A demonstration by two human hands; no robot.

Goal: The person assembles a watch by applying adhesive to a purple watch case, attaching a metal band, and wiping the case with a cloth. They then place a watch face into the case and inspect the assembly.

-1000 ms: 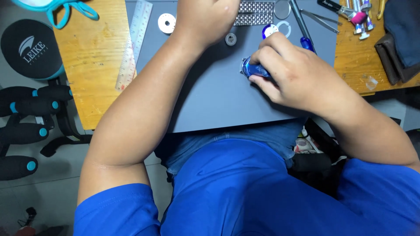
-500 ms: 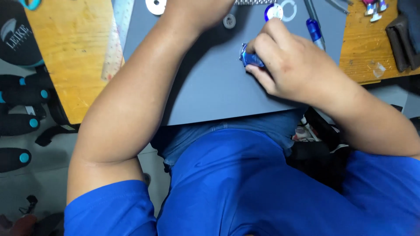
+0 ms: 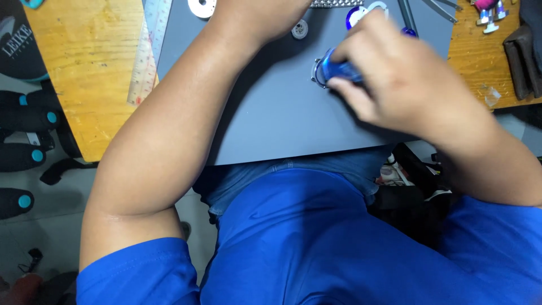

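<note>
Gripping blue tool (image 3: 339, 69) on grey mat (image 3: 282, 118): right hand (image 3: 395, 79); left hand (image 3: 254, 17) (grasp hidden, cannot tell).

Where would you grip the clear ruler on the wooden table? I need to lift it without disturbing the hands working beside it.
Take the clear ruler by its long edges near the lower end, coming from the left over the wooden table. It lies flat, and its right edge sits against the grey mat, close to the left forearm.
</note>
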